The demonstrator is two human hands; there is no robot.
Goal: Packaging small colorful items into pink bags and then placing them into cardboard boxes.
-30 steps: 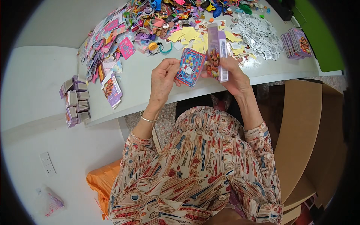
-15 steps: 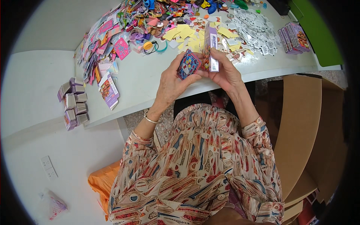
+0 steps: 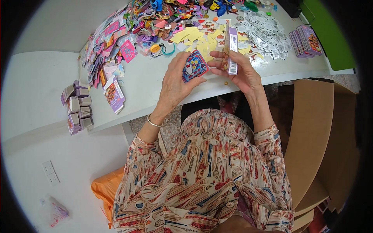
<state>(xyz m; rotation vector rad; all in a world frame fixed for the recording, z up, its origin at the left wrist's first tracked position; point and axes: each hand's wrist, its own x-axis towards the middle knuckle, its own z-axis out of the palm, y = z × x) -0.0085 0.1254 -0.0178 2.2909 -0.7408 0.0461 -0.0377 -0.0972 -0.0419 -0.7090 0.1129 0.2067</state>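
Observation:
My left hand (image 3: 173, 80) is closed round the edges of a blue and pink patterned card (image 3: 195, 66), its face tilted up; whether it is one card or a small stack, I cannot tell. In my right hand (image 3: 248, 77) a slim purple cardboard box (image 3: 232, 46) stands upright, its narrow printed side turned to me. The thumb presses that side while several fingers reach behind the box toward the card. Box and card are apart. On the table below the box lies a tiny yellowish piece (image 3: 226, 83).
Heaps cover the table's far side: pink cards (image 3: 128, 50), coloured trinkets (image 3: 163, 23), yellow paper slips (image 3: 192, 34), white labelled packets (image 3: 266, 33). Purple boxes (image 3: 305, 40) stand far right. Flattened purple box (image 3: 114, 95) and stacked boxes (image 3: 79, 106) lie left. An open carton (image 3: 311, 132) stands at right.
My right hand has moved right with the purple box, away from the card. My left hand stays nearly in place. The tiny yellowish piece now shows on the table.

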